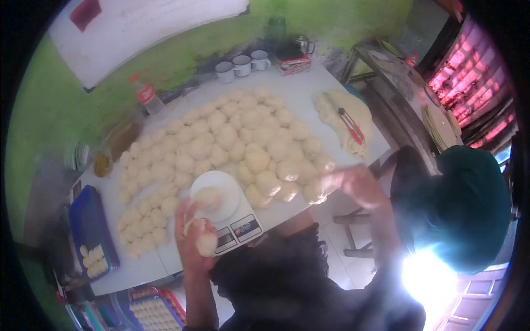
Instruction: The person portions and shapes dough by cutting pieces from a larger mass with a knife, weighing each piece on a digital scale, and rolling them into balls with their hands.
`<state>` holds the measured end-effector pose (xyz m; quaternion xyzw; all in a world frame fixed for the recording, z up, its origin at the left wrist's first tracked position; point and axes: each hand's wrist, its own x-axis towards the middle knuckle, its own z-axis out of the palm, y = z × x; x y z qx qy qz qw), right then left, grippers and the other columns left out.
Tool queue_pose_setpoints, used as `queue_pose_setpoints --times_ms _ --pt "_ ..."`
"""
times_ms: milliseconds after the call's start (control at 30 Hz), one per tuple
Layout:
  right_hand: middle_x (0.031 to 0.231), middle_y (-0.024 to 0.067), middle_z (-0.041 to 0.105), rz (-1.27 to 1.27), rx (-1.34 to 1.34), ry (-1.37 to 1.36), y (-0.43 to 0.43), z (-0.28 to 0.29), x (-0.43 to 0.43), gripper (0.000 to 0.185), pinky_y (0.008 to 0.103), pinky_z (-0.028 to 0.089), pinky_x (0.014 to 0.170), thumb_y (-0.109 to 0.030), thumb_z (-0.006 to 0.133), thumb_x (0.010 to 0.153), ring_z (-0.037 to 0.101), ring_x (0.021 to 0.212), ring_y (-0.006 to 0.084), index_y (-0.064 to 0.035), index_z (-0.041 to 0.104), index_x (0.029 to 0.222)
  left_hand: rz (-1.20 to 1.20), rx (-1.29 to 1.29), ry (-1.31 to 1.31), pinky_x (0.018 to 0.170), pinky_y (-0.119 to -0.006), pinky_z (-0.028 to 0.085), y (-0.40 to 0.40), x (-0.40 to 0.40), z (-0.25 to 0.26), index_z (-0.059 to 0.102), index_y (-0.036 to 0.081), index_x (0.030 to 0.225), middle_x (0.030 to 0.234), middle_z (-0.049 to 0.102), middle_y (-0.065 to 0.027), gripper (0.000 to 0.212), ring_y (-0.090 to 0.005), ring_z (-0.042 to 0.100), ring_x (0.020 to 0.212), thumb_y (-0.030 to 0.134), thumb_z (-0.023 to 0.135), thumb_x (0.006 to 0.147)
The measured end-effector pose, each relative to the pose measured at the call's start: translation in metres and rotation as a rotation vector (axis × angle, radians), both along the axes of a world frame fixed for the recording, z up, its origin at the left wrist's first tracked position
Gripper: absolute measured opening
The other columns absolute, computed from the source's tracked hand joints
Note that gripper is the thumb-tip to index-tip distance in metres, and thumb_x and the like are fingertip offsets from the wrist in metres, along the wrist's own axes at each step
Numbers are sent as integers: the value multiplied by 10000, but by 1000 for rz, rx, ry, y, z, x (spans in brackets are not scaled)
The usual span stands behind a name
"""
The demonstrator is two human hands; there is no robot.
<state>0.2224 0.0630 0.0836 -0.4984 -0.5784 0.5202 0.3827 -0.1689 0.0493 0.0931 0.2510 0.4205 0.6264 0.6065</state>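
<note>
My left hand [192, 238] is closed around pale dough pieces [206, 244] at the near left side of a white digital kitchen scale [244, 227]. On the scale's round plate lies another lump of dough [208, 199], just beyond my fingers. My right hand [352, 182], blurred, reaches to the right end of a large spread of dough balls [225, 134]; whether it grips one cannot be made out. Smaller dough pieces [143, 225] stand in rows left of the scale. A big mass of dough [341, 109] at the far right bears a red-handled cutter [352, 126].
A blue tray [89, 215] with a few dough pieces stands at the table's left edge. Enamel mugs [242, 66], a red box [295, 65] and a plastic bottle [147, 96] line the back. Filled trays [155, 312] stand below. A person in a green head covering [472, 207] is close on the right.
</note>
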Motion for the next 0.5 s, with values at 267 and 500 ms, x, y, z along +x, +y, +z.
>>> queue_pose_setpoints --times_ms 267,500 --pt "1578 166 291 -418 183 -1400 106 -55 123 517 629 234 1113 -352 394 1037 222 1465 390 -96 385 1486 13 18 -378 910 -335 464 18 -1 -29 271 -75 1443 1315 498 -190 598 -226 533 1129 72 497 910" --pt "1616 168 158 -542 456 -571 65 -40 24 685 511 160 1172 -415 415 1019 159 1485 325 -25 178 1528 149 -17 -453 943 -318 444 21 69 -14 461 -17 1226 1155 541 -140 342 -215 532 1127 133 501 921"
